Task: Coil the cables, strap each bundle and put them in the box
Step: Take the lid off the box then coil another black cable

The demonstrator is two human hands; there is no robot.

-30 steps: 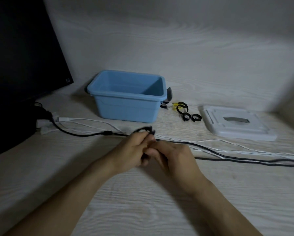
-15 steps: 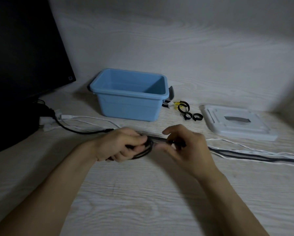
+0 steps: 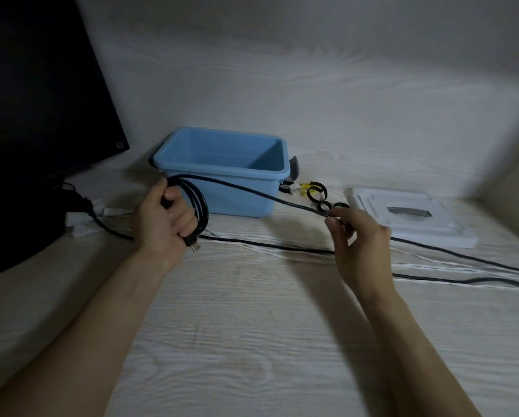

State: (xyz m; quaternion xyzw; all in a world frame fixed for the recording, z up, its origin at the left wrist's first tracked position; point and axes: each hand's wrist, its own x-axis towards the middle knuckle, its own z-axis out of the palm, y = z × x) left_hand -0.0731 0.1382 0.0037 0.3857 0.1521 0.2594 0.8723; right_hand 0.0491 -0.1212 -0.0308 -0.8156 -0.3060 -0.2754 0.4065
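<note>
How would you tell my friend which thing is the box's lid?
Find the blue box at the back of the wooden desk. Look to its right, past the little black strap rings. The lid is the flat white rectangle lying there, the only wide white thing among thin cables.

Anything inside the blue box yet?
The blue box shows only bare inner walls, no cables. Its near wall hides the floor, so the bottom cannot be checked.

A dark monitor (image 3: 38, 94) stands at the left on the pale wood-grain desk (image 3: 252, 341), before a matching wall (image 3: 312, 85).
</note>
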